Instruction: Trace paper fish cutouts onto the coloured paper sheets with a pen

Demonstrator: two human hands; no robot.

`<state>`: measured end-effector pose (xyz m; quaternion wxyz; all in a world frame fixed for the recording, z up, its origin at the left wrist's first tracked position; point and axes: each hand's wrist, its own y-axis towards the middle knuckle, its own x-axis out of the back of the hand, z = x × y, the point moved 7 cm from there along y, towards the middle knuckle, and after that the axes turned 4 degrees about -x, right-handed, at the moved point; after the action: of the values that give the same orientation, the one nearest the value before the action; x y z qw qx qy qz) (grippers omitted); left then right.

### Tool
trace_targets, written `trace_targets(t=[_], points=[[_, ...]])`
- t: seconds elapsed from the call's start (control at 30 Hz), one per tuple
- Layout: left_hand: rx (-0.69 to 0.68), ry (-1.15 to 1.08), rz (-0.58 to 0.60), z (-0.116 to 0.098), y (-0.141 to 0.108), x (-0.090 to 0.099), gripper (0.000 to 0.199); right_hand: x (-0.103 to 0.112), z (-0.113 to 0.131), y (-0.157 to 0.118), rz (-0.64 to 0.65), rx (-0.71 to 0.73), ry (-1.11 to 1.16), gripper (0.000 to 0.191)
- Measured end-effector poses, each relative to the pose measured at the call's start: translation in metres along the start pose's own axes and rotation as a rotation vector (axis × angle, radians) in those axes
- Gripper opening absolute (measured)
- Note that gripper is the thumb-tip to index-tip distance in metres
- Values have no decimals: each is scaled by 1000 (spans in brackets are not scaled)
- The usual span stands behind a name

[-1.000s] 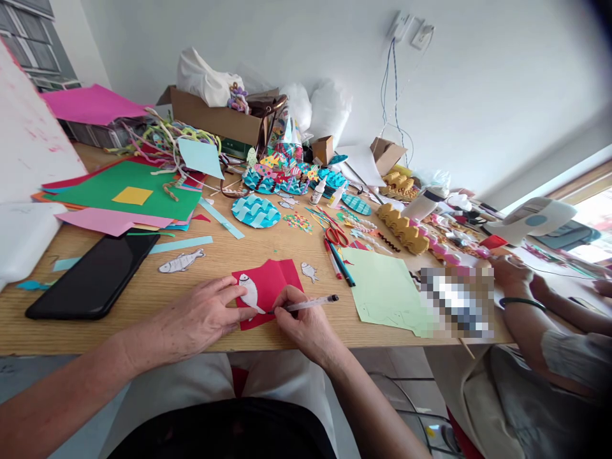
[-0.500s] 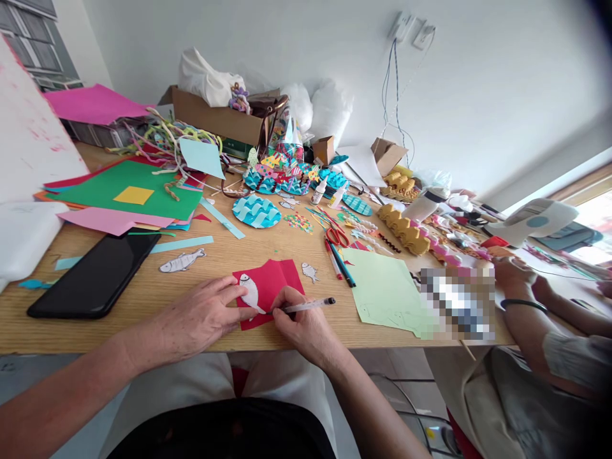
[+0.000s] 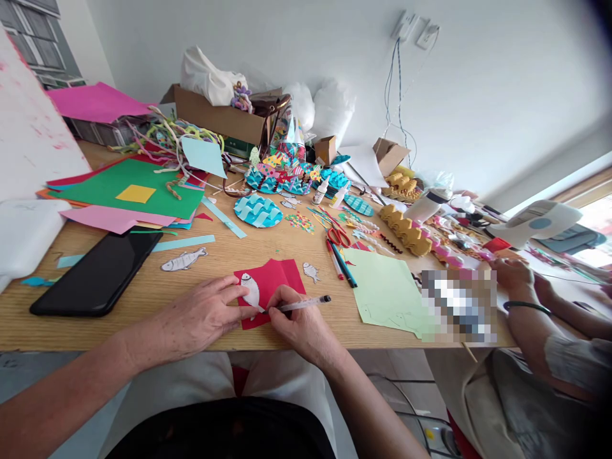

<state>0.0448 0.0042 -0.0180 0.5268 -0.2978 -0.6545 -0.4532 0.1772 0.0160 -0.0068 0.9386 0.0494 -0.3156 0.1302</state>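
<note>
A white paper fish cutout (image 3: 251, 292) lies on a piece of red paper (image 3: 282, 273) at the table's front edge. My left hand (image 3: 203, 312) rests flat with its fingers stretched out, the fingertips pressing on the cutout and the red paper. In my right hand (image 3: 299, 322) a pen (image 3: 308, 303) with a clear barrel and black end is gripped, its tip down by the fish's tail. Two more fish cutouts lie close by: a long one (image 3: 184, 260) to the left and a small one (image 3: 311, 272) to the right.
A black phone (image 3: 95, 274) and stacked coloured paper (image 3: 90, 191) lie left. Red scissors (image 3: 338, 237), markers (image 3: 341, 264) and light green paper (image 3: 382, 287) lie right. Blue woven paper ovals (image 3: 258, 211) and glue bottles (image 3: 321, 190) stand behind. A co-worker's hands (image 3: 516, 277) are at far right.
The pen tip and my right hand have shifted slightly left along the fish's tail. My left hand stays on the cutout. The whole view has moved a little.
</note>
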Motion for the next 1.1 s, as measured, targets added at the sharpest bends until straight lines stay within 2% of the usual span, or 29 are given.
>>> trace_targets(t=[0.6, 0.87, 1.1], points=[[-17, -60, 8, -1, 0, 3, 34, -7, 2, 5, 0, 28, 26, 10], [-7, -49, 24, 1, -1, 1, 37, -3, 5, 3, 19, 39, 39, 10], [7, -34, 29, 2, -1, 0, 39, 2, 2, -1, 22, -8, 44, 9]])
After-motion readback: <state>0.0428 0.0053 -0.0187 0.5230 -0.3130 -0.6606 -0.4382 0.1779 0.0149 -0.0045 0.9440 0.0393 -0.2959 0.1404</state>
